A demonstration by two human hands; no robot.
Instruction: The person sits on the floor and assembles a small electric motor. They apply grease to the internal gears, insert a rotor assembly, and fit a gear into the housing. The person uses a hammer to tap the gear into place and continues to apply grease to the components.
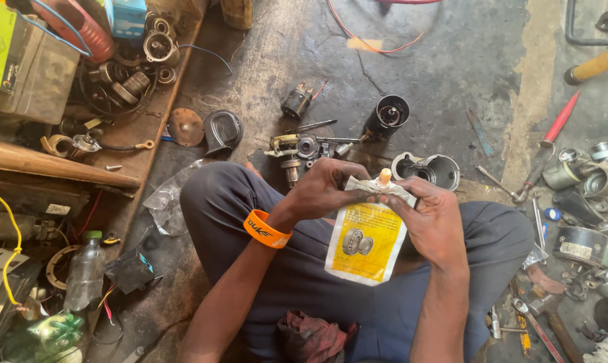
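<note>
I hold a yellow and white pouch (368, 242) with a small orange nozzle (384, 176) at its top, above my lap. My left hand (324, 188), with an orange wristband (267, 230) on the wrist, grips the pouch's top left corner. My right hand (430, 218) grips its right edge, fingertips next to the nozzle. On the floor just beyond my hands lies a dismantled motor assembly (300, 149) with a dark cylindrical housing (388, 114) and a metal end cover (433, 171).
A screwdriver with a red handle (552, 134) and several metal parts lie at the right. At the left stand a battery (21, 60), a wooden tray of parts (126, 74), a plastic bottle (85, 272) and a wooden stick (48, 165). A red rag (310, 336) rests on my lap.
</note>
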